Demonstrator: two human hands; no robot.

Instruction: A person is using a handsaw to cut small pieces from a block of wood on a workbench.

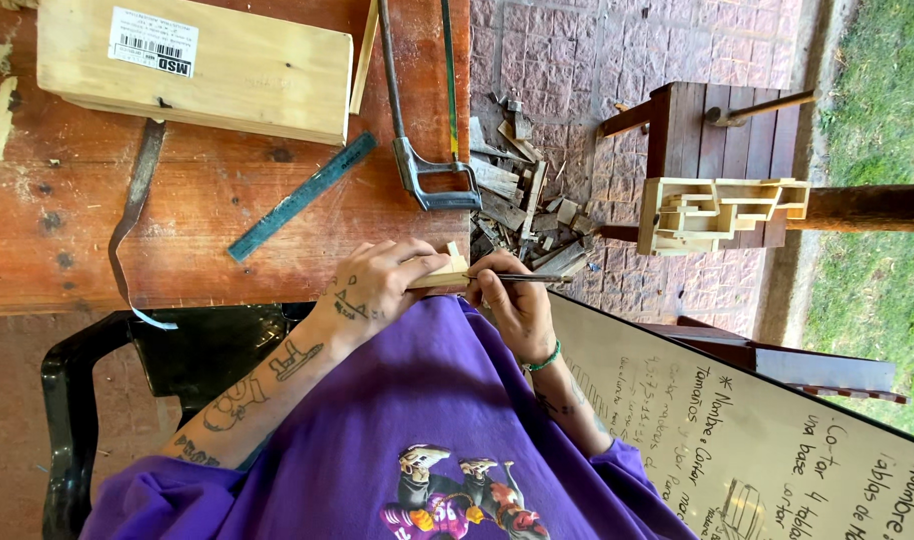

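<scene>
Wooden strip point(439, 276) mid-frame is pinched in the left hand point(377, 285) while the right hand point(512, 300) pinches a pencil point(522, 278), marking underway, saw point(417, 150) idle on the tabletop point(67, 230).

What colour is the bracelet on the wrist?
Green, with some white; the bracelet shows in the head view.

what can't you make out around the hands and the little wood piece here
Head view only:
- small wood piece: mostly covered by the left hand.
- thin tool in the right hand: tip hidden behind the wood, kind unclear.
- saw: blade cut off by the top edge.
- whiteboard: cut off by the frame's edges.
</scene>
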